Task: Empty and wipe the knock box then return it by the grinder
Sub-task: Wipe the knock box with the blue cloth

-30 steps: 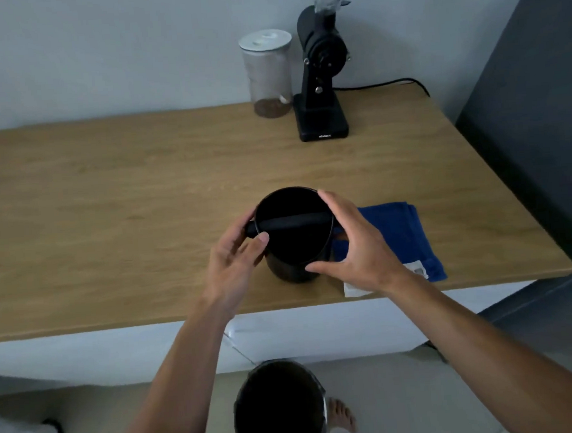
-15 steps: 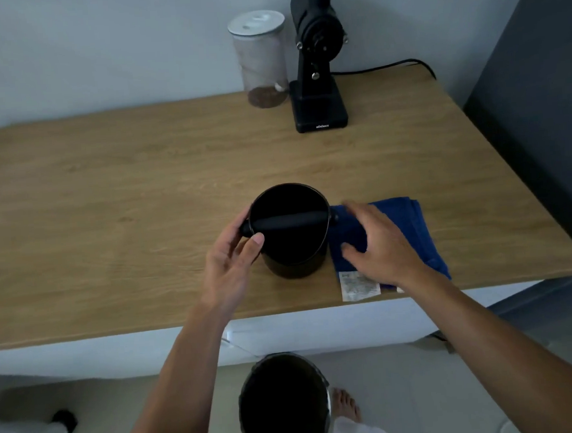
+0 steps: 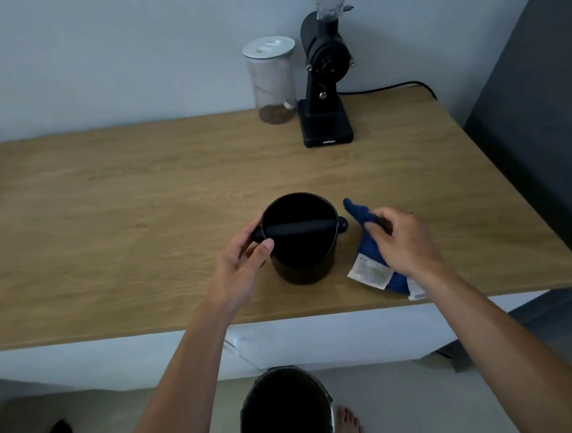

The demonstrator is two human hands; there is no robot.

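Observation:
The black round knock box (image 3: pixel 302 259) stands upright near the front of the wooden counter (image 3: pixel 143 198), its knock bar across the open top. My left hand (image 3: pixel 244 262) grips its left side by the bar's end. Just right of the box, my right hand (image 3: pixel 400 239) pinches the blue cloth (image 3: pixel 368 241) and holds it bunched, one corner raised, a white label hanging at its lower edge. The black grinder (image 3: pixel 325 80) stands at the back of the counter by the wall.
A clear jar (image 3: pixel 271 80) with a white lid stands left of the grinder. The grinder's cable (image 3: pixel 394 86) runs right along the wall. A dark bin (image 3: pixel 286 413) sits on the floor below the counter's front edge, beside a bare foot (image 3: pixel 349 423).
My right hand left the knock box's rim, moved right onto the flat cloth, and has now gathered it and lifted it off the counter. My left hand stayed on the box.

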